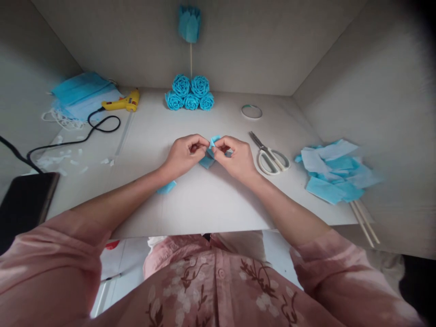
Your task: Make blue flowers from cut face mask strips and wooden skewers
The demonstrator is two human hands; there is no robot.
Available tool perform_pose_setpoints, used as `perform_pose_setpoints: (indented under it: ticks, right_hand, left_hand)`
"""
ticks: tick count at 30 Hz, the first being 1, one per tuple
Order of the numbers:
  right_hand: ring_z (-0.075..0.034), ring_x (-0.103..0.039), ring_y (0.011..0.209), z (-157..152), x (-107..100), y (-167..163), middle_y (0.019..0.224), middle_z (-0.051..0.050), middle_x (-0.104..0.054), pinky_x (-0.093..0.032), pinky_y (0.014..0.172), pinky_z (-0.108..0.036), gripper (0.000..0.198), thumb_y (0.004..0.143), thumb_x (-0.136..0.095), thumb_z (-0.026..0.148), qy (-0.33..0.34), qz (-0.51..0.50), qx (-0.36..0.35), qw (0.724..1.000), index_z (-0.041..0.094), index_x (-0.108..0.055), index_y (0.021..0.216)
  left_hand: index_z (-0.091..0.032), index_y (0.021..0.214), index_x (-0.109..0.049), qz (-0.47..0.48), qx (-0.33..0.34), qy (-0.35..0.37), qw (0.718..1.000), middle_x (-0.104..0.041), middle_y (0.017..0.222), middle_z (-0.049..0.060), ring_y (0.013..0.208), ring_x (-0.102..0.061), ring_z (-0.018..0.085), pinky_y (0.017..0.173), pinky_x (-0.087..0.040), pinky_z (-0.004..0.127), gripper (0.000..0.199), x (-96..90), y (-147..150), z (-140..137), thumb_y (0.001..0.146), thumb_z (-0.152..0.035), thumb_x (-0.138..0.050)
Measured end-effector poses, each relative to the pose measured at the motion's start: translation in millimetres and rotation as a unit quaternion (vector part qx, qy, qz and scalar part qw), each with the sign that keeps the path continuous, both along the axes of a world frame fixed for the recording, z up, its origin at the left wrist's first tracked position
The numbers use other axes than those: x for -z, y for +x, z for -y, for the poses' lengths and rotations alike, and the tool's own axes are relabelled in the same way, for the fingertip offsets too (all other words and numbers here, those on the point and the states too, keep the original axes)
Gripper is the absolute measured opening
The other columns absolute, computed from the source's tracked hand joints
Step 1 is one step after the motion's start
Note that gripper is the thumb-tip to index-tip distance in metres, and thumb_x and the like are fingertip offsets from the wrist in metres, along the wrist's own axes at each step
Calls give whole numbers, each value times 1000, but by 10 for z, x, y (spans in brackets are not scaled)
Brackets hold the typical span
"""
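Above the middle of the table, my left hand point(189, 152) and my right hand point(235, 154) pinch a small folded piece of blue fabric point(214, 140) between their fingertips. The hands almost meet at it. Just beneath them lies another blue piece point(206, 161), partly hidden by my fingers. A further blue scrap point(166, 187) rests under my left forearm. Close by my right hand are scissors point(270, 156) with white handles, their blades pointing away from me.
Several rolled blue flowers point(191, 93) are stacked at the back, with a blue flower on a stick point(190, 25) behind. Left are face masks point(83, 95), a yellow glue gun point(124, 102) and a phone point(29, 200). Right are a tape ring point(251, 111), fabric pieces point(335, 170) and sticks point(364, 222).
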State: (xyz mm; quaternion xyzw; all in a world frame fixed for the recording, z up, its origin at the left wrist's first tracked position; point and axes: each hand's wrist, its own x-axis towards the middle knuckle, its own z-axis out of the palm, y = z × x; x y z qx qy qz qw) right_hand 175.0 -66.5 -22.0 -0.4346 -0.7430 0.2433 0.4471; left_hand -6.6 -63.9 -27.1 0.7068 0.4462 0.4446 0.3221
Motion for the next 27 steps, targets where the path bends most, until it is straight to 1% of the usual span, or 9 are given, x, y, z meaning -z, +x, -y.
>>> perform_pose_setpoints:
  ticks: [4,7,9,11,15,18,21,24,27]
  right_hand:
    - [-12,-50,64,-37,-58,54,65,2,-58,-41,65,-27,14,81,-62,32,-77,-63,-16,995,21,-61,73]
    - [-12,-48,63,-62,-95,102,64,3,-53,-39,62,-27,18,80,-64,39,-133,-114,-39,984,21,-62,75]
    - [-12,-46,62,-68,-105,122,64,3,-50,-37,61,-27,21,79,-65,42,-167,-142,-52,974,21,-63,77]
    - [-11,-45,62,-70,-101,127,64,3,-51,-36,61,-27,25,79,-68,44,-187,-158,-65,967,20,-63,76]
    - [-12,-46,64,-73,-68,123,67,2,-58,-37,64,-27,33,76,-73,51,-198,-145,-85,966,19,-64,75]
    - [-13,-52,69,-79,-54,140,71,0,-63,-41,70,-28,37,78,-73,55,-207,-126,-112,964,19,-66,76]
    - [-14,-57,74,-83,-71,165,76,-2,-66,-43,74,-29,40,84,-67,59,-213,-115,-142,960,19,-67,77]
    - [-13,-51,68,-78,-116,163,71,0,-62,-41,68,-27,43,79,-70,61,-197,-82,-132,968,18,-66,75]
    - [-11,-43,64,-65,-162,150,66,2,-56,-38,64,-26,41,75,-72,58,-180,-60,-113,975,18,-63,73]
  left_hand:
    - [-18,84,-65,62,-11,-24,998,-63,75,1,71,-55,13,65,-43,24,14,7,-9,-38,82,-31,-61]
    - [-19,94,-60,122,-25,-48,991,-56,71,-3,65,-49,11,61,-39,24,17,3,-24,-69,82,-32,-63]
    - [-19,104,-58,140,-6,-79,987,-56,70,-4,63,-49,12,61,-38,24,27,-24,-30,-69,82,-35,-63]
    - [-19,103,-59,135,31,-115,984,-59,71,-2,64,-51,12,62,-39,25,30,-70,-28,-51,84,-41,-62]
    - [-18,77,-58,124,77,-168,975,-58,70,-1,66,-50,12,65,-41,26,32,-165,-3,-6,78,-50,-66]
    - [-19,73,-57,137,79,-190,969,-55,67,-3,64,-48,12,64,-40,25,31,-202,13,-11,70,-45,-71]
    - [-18,71,-55,113,85,-189,972,-53,65,-4,62,-47,11,62,-38,25,28,-226,3,-33,70,-42,-70]
    - [-18,69,-55,76,82,-183,977,-52,64,-4,61,-47,10,61,-36,24,27,-267,-17,-31,71,-41,-70]
    - [-18,66,-54,79,67,-184,977,-50,63,-5,60,-46,10,60,-36,24,26,-324,-3,5,70,-39,-70]
